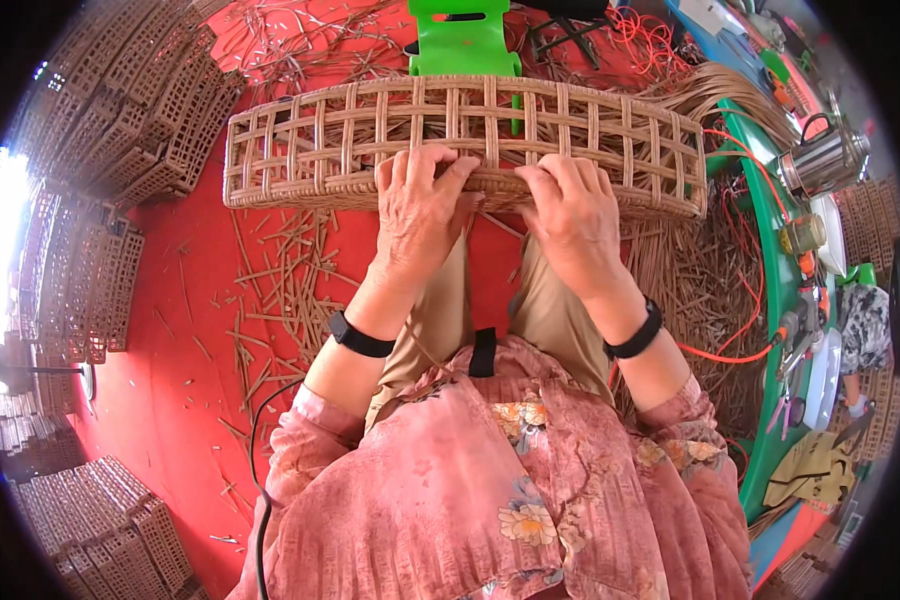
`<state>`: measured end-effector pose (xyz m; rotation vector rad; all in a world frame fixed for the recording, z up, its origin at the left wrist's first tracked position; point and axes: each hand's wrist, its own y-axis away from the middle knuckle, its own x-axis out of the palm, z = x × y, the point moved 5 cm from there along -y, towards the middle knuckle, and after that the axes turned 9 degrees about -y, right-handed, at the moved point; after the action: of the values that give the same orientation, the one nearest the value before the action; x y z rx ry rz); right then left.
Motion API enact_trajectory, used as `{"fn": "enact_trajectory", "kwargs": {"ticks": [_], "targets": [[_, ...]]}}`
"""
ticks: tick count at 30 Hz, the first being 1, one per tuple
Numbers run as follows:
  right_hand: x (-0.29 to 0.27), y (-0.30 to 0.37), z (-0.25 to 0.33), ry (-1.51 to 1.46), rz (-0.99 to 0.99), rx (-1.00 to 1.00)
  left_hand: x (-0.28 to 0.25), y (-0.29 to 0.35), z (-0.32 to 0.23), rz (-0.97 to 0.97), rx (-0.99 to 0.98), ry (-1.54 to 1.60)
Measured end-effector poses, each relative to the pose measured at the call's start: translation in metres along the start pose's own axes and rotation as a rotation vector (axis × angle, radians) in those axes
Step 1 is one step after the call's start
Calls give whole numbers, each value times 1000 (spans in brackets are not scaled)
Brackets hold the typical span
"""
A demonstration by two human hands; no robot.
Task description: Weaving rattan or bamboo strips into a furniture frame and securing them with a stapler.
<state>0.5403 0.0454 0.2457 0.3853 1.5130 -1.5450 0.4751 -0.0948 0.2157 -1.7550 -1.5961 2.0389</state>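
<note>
A long brown woven basket (300,150) with an open lattice lies across in front of my knees. Its near edge is a tightly woven rim. My left hand (417,210) grips this rim left of the middle, its fingers bent over the lattice and the thumb close to the index finger. Right of the middle, my right hand (575,215) holds the same rim, with the fingers curled and the thumb tucked below. A short gap separates the two hands. Whether a loose strand sits between the fingertips cannot be made out.
Stacked woven baskets (120,110) line the left side. Cut strips (290,300) litter the red floor (160,400). A green chair (463,40) stands beyond the basket. At right, a green table (770,440) bears a metal kettle (828,160), a jar (805,233) and tools. An orange hose (725,357) hangs there.
</note>
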Motion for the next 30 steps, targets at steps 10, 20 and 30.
{"fn": "enact_trajectory", "kwargs": {"ticks": [10, 20, 30], "targets": [[19, -2, -19, 70, -78, -124, 16, 5, 12, -72, 72, 22], [30, -92, -120, 133, -59, -197, 50, -111, 78, -33, 386, -222], [39, -145, -203, 128, 98, -62, 79, -161, 151, 68, 199, -261]]}}
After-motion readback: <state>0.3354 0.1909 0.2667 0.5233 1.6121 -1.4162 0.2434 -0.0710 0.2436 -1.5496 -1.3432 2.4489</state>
